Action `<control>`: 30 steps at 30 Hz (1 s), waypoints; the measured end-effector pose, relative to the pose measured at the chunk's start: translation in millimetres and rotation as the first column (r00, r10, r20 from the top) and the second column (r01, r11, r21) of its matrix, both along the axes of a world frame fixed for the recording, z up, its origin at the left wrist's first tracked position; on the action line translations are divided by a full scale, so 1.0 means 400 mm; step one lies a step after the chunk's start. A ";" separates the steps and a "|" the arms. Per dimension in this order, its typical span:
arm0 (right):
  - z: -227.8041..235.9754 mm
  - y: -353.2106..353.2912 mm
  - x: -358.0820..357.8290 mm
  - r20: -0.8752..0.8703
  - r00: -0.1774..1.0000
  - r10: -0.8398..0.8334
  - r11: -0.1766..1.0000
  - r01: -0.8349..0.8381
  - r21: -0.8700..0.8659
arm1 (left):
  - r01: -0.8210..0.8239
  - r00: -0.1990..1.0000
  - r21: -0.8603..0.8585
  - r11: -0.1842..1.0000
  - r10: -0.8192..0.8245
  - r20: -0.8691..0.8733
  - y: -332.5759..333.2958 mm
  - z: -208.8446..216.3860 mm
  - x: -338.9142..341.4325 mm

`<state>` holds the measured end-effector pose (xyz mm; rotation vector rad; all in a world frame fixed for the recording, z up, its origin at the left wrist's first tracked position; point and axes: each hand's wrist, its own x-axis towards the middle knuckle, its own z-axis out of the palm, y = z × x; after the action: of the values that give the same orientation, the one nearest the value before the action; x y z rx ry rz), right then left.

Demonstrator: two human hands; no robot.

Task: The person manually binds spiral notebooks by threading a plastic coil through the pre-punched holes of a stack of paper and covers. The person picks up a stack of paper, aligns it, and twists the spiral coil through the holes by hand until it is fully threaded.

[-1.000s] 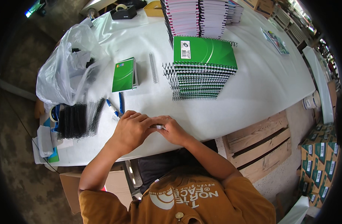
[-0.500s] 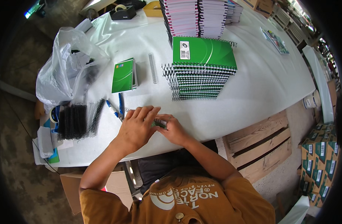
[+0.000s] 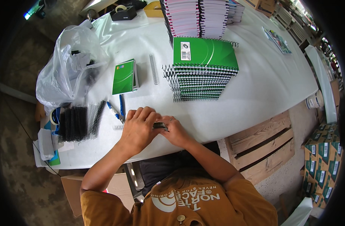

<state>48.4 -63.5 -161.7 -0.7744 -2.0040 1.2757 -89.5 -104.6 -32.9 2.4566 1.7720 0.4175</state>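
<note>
Close to the table's near edge, my two hands meet around a small notebook (image 3: 160,125), seen edge-on and mostly covered by fingers. My right hand (image 3: 175,132) grips its right side, thumb and fingers closed. My left hand (image 3: 139,126) curls over the left side, and a wire spiral coil (image 3: 118,127) sticks out from beneath it. Just beyond the left hand lie blue-handled pliers (image 3: 122,107) and a blue-and-white pen-like tool (image 3: 113,109). A green pocket notebook (image 3: 123,78) stands farther off, with a loose spiral coil (image 3: 153,69) to its right.
A stack of green spiral notebooks (image 3: 205,52) stands ahead, coil ends jutting from its left side. Behind it rise taller stacks of bound books (image 3: 214,19). To the left are bunched black coils (image 3: 73,122) and a clear plastic bag (image 3: 63,71). A wooden pallet (image 3: 261,145) lies at lower right.
My left fingers have curled back slightly from the right hand. The coil's end now shows to the left of my left hand, and more of the held notebook's edge is exposed.
</note>
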 end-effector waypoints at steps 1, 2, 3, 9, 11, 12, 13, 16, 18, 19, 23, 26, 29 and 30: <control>-0.005 -0.002 -0.001 0.002 1.000 -0.013 1.000 0.013 -0.001 | 0.015 1.000 -0.019 1.000 -0.015 0.002 0.000 -0.001 -0.003; -0.010 -0.002 -0.002 0.014 1.000 -0.016 0.999 0.016 0.028 | 0.030 1.000 -0.037 0.999 -0.030 0.005 0.000 -0.004 -0.010; -0.007 -0.001 -0.005 0.027 0.999 -0.018 0.998 0.016 0.057 | 0.043 0.999 -0.055 0.998 -0.042 0.008 -0.001 -0.007 -0.017; 0.032 -0.004 -0.007 -0.273 0.950 -0.149 0.989 0.138 -0.061 | 0.051 0.994 -0.120 0.992 -0.039 0.097 0.007 -0.009 -0.030; 0.012 0.007 0.002 -0.198 0.979 -0.045 0.998 0.054 0.040 | 0.064 0.996 -0.107 0.992 -0.057 0.071 0.011 -0.003 -0.023; 0.016 0.006 0.001 -0.177 0.983 -0.050 0.996 0.061 0.058 | 0.067 0.996 -0.100 0.993 -0.061 0.057 0.011 -0.002 -0.023; 0.024 0.004 0.001 -0.157 0.986 -0.055 0.995 0.067 0.077 | 0.063 0.997 -0.093 0.994 -0.059 0.053 0.011 -0.007 -0.026; 0.014 0.006 0.004 -0.069 0.997 -0.034 0.980 0.047 0.191 | 0.045 0.998 -0.083 0.996 -0.041 0.048 0.017 -0.017 -0.030; 0.006 0.006 0.003 -0.053 0.997 -0.048 0.968 0.059 0.243 | 0.010 0.999 -0.098 0.995 -0.006 0.050 0.017 -0.003 -0.029; 0.005 0.002 -0.001 -0.072 0.995 -0.071 0.965 0.087 0.247 | 0.010 0.999 -0.009 1.000 -0.010 0.037 0.016 -0.006 -0.026; 0.015 -0.006 -0.010 -0.105 0.986 -0.130 0.976 0.145 0.162 | 0.035 0.999 -0.032 0.999 -0.036 -0.025 0.011 -0.028 -0.038; 0.015 -0.001 0.001 -0.043 0.995 -0.090 0.965 0.098 0.245 | -0.012 1.000 -0.109 0.994 0.010 -0.025 0.021 -0.004 -0.019; 0.026 0.000 0.005 -0.051 0.994 -0.093 0.957 0.103 0.271 | 0.028 1.000 -0.044 0.999 -0.029 -0.013 0.019 -0.019 -0.015; 0.026 -0.001 0.005 -0.051 0.994 -0.097 0.960 0.107 0.259 | 0.064 0.998 -0.079 0.995 -0.064 -0.006 0.021 -0.025 -0.025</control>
<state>50.5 -63.8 -151.4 -0.7106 -2.0219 0.9360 -99.4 -96.3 -42.8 2.4570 1.6739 0.3259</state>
